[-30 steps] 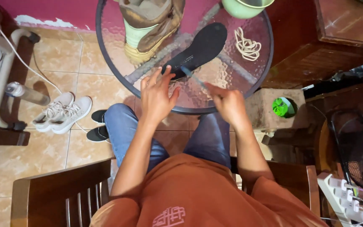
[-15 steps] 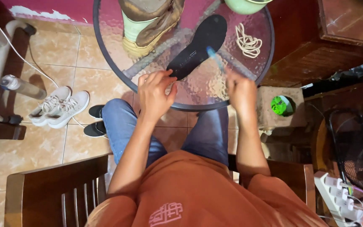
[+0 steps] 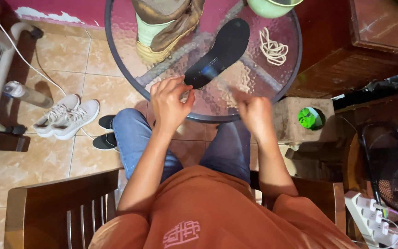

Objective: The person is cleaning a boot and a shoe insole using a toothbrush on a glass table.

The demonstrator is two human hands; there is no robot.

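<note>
Your left hand (image 3: 170, 103) rests at the near edge of the round glass worktop (image 3: 272, 90), its fingers (image 3: 173, 84) loosely curled and spread, their tips pressing on the heel end of the black insole (image 3: 219, 50). The insole lies flat on the glass, slanting away to the right, with a blurred blue streak over its near part. Your right hand (image 3: 255, 115) is clenched into a fist just right of it; motion blur hides whether it grips anything. A coiled cream lace (image 3: 272, 48) lies beyond.
</note>
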